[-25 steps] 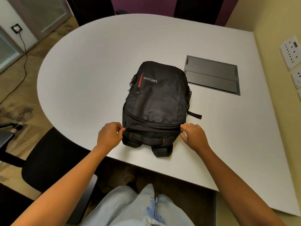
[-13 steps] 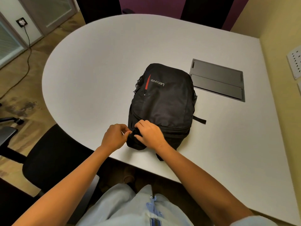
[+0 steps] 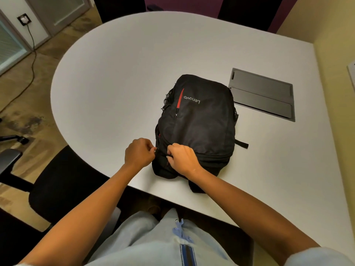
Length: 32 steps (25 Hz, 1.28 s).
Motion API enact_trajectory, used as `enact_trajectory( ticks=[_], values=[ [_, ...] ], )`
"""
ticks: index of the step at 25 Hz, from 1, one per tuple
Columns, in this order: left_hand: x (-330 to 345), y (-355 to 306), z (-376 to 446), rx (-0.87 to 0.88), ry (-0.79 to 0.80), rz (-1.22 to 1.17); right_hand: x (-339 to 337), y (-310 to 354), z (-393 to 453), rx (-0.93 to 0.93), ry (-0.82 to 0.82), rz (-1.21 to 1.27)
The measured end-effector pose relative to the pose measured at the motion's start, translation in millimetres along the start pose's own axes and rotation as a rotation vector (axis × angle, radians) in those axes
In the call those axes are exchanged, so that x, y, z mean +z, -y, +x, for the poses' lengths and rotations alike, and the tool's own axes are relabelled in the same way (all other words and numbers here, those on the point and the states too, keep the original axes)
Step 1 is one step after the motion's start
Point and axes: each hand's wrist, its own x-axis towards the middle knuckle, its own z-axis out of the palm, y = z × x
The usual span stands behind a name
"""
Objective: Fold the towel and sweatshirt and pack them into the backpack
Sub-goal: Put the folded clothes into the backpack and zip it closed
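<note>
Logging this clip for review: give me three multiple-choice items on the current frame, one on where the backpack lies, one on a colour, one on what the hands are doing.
1. Where does the backpack lie?
A. on the floor
B. on the white table, near the edge closest to the person
C. on the black chair

2. What colour is the stripe beside the backpack's logo?
A. red
B. yellow
C. blue

3. What are the hands doing?
A. both rest flat on the table, away from the bag
B. one lifts the bag by its strap
C. left hand and right hand are close together at the bag's near left corner, pinching at the zipper

Answers: 1 B, the bag rests on the tabletop with its near end by the edge; 2 A, a red stripe runs beside the logo; 3 C, both hands' fingers are closed at the zipper line.
</note>
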Motion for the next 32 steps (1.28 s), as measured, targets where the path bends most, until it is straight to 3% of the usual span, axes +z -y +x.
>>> enact_trajectory(
  ticks=[6, 19, 32],
  values=[
    [-3, 7, 40, 0.042, -0.019, 0.073, -19, -3, 12, 0.012, 0.137, 0.039],
    [13, -4, 145, 0.099, 0.056, 0.289, -39, -16, 15, 0.046, 0.223, 0.120],
    [20, -31, 170, 0.113, 0.083, 0.591, -45, -26, 9, 0.039, 0.201, 0.265]
  ],
)
